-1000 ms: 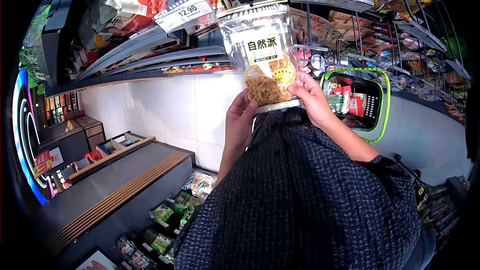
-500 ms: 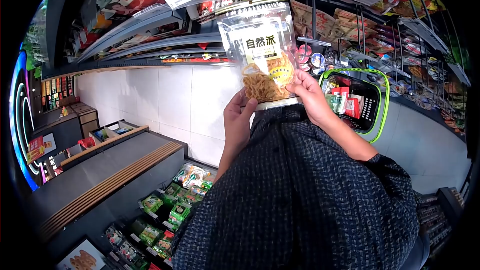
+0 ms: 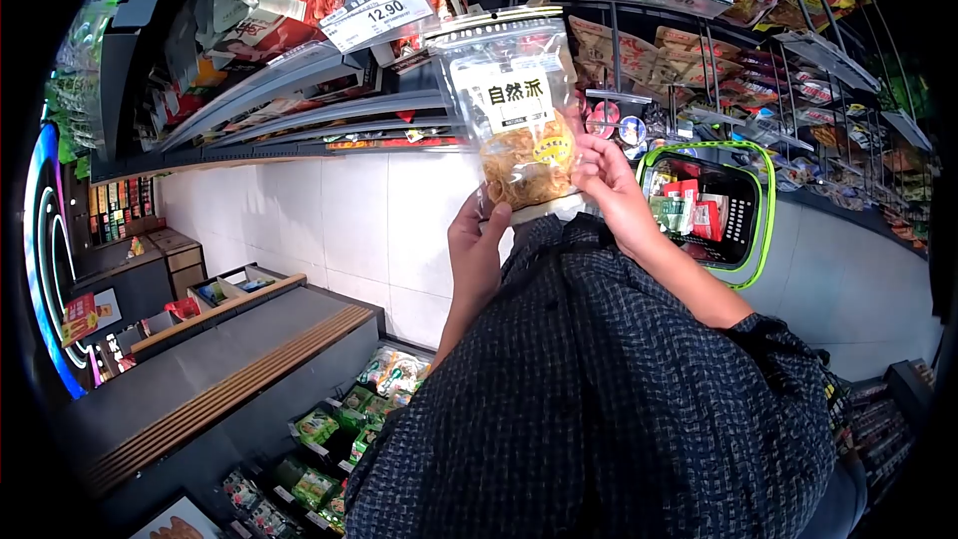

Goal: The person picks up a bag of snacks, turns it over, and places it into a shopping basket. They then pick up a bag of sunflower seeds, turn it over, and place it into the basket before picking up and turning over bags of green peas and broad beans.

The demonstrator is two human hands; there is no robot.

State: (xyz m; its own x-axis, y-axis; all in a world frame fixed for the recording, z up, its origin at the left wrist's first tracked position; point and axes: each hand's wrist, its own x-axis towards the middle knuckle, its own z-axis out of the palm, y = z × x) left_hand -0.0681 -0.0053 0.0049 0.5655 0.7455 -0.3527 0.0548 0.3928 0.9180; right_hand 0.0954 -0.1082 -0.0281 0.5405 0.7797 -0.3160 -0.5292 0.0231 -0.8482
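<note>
A clear plastic snack bag [image 3: 514, 100] with a white label and golden-brown shreds in its lower part is held upright in front of my chest. My left hand [image 3: 477, 240] grips its lower left corner, thumb on the front and fingers behind. On the lower right edge, my right hand [image 3: 611, 190] pinches the bag between thumb and fingers. The far sides of both hands' fingers are partly hidden by the bag. Light glares on the plastic.
A black shopping basket [image 3: 743, 215] with a lime-green rim stands on the floor to the right, holding several packets [image 3: 689, 210]. Shelves of bagged snacks run across the front, with a 12.90 price tag [image 3: 379, 12]. A grey counter [image 3: 230, 359] stands at left.
The bag has tilted slightly and shifted a little left, and its shreds catch the light differently. My right fingers have shifted slightly along its edge. The view has turned a little.
</note>
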